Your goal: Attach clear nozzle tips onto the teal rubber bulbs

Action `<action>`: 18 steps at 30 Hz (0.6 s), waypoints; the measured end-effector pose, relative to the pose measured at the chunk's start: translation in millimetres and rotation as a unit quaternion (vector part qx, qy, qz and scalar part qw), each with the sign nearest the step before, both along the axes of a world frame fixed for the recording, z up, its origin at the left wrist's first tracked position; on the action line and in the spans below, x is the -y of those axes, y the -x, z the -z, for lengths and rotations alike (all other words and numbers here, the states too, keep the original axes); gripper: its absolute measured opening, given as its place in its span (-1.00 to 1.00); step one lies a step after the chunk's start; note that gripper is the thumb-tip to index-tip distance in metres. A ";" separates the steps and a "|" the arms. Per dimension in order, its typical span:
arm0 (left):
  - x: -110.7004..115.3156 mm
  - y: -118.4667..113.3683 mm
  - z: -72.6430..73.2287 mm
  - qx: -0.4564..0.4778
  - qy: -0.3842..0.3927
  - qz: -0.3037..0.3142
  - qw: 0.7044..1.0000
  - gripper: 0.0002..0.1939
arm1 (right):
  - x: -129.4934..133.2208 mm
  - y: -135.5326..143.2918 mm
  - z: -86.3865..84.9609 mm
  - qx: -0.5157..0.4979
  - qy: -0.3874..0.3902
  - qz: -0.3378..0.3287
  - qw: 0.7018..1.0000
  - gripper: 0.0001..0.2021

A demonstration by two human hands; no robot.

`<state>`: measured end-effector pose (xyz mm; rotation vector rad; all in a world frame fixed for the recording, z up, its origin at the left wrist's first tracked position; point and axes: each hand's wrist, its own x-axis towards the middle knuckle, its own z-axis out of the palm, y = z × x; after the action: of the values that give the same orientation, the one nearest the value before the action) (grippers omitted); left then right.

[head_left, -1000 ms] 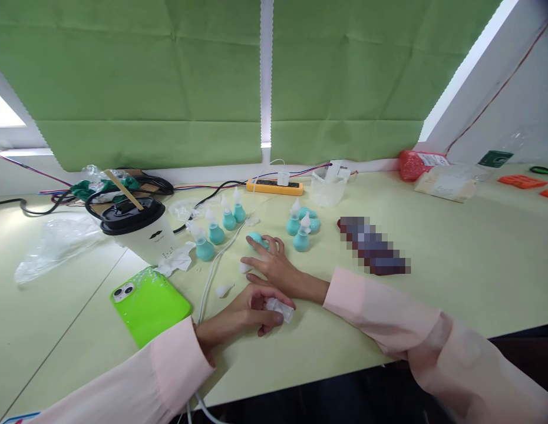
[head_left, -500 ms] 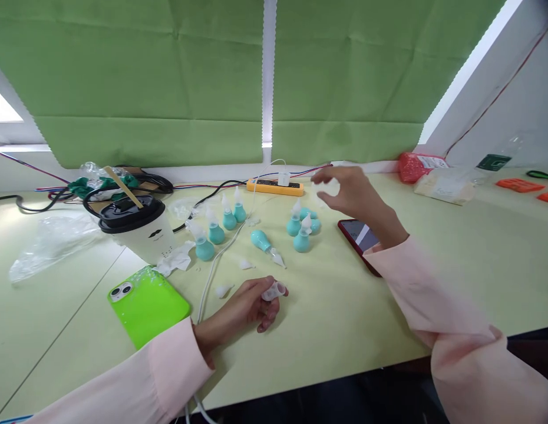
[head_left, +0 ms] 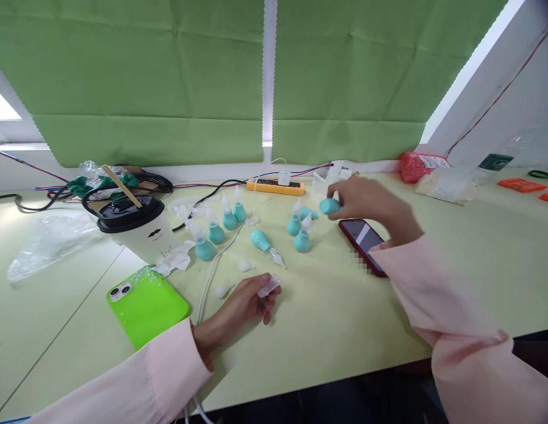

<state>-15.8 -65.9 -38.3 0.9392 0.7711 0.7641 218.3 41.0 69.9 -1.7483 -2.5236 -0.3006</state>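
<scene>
My left hand (head_left: 251, 297) is closed round a small clear plastic collar (head_left: 268, 286) above the front of the table. Over the right side, my right hand (head_left: 357, 200) pinches a teal squeeze bulb (head_left: 329, 206), lifted clear of the tabletop. Another loose teal bulb (head_left: 307, 213) lies just left of it. Near that stand two nasal aspirators with clear tips, one of them a front aspirator (head_left: 301, 240). One aspirator (head_left: 260, 240) lies on its side in the middle. Several more stand in a slanting row at left, including a nearest one (head_left: 204, 248). Two loose clear tips (head_left: 245, 266) rest near my left hand.
A lidded paper cup (head_left: 144, 238) and a green-cased phone (head_left: 148, 306) are at left. A red-edged phone (head_left: 362, 241) lies beneath my right forearm. White cable (head_left: 207, 288) crosses the table toward a yellow power strip (head_left: 276, 187). Red packaging (head_left: 422, 166) sits at back right.
My right hand, empty and spread before, now has a teal bulb, taken from the two lying at the right. My left hand has turned the clear collar slightly and shifted a little left.
</scene>
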 end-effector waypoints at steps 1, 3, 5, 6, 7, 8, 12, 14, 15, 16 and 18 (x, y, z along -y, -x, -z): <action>0.4 -0.4 -0.4 -0.011 -0.011 -0.011 1.000 -0.71 | 13.3 -3.2 -12.8 -0.054 -0.037 -0.024 0.998 -0.71; 0.5 -0.2 -0.6 -0.033 -0.034 -0.015 0.999 -0.72 | 41.5 -6.2 -32.6 -0.173 -0.094 -0.108 0.975 -0.71; 0.2 0.9 -1.1 -0.048 -0.058 -0.008 0.997 -0.75 | 67.0 -3.7 -40.6 -0.249 -0.093 -0.176 0.948 -0.67; 0.1 1.5 -1.5 -0.048 -0.068 -0.010 0.996 -0.76 | 77.3 -0.6 -39.5 -0.279 -0.074 -0.215 0.933 -0.65; 0.0 2.1 -2.1 -0.044 -0.075 -0.015 0.996 -0.76 | 85.4 3.3 -34.8 -0.298 -0.040 -0.239 0.923 -0.63; 0.1 2.5 -2.7 -0.036 -0.080 -0.021 0.996 -0.74 | 91.1 7.6 -26.8 -0.303 0.004 -0.267 0.915 -0.62; 0.6 2.7 -5.0 -0.014 -0.086 -0.040 0.995 -0.64 | 93.4 23.0 29.9 -0.311 0.173 -0.311 0.881 -0.58; 0.6 2.5 -5.4 -0.013 -0.090 -0.059 0.994 -0.64 | 88.5 28.7 63.4 -0.345 0.225 -0.302 0.859 -0.60; 0.5 2.4 -5.3 -0.012 -0.090 -0.071 0.993 -0.65 | 86.4 31.4 78.6 -0.380 0.238 -0.284 0.847 -0.61; 0.4 2.3 -5.2 -0.009 -0.091 -0.085 0.992 -0.67 | 84.8 34.1 91.8 -0.422 0.244 -0.261 0.833 -0.61; -0.2 1.9 -4.5 0.000 -0.096 -0.108 0.989 -0.72 | 83.7 39.4 111.1 -0.472 0.268 -0.227 0.809 -0.62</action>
<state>-17.6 -65.7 -33.8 1.0387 0.8188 1.0419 178.8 -42.8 -41.2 -0.8749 -2.1531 1.1115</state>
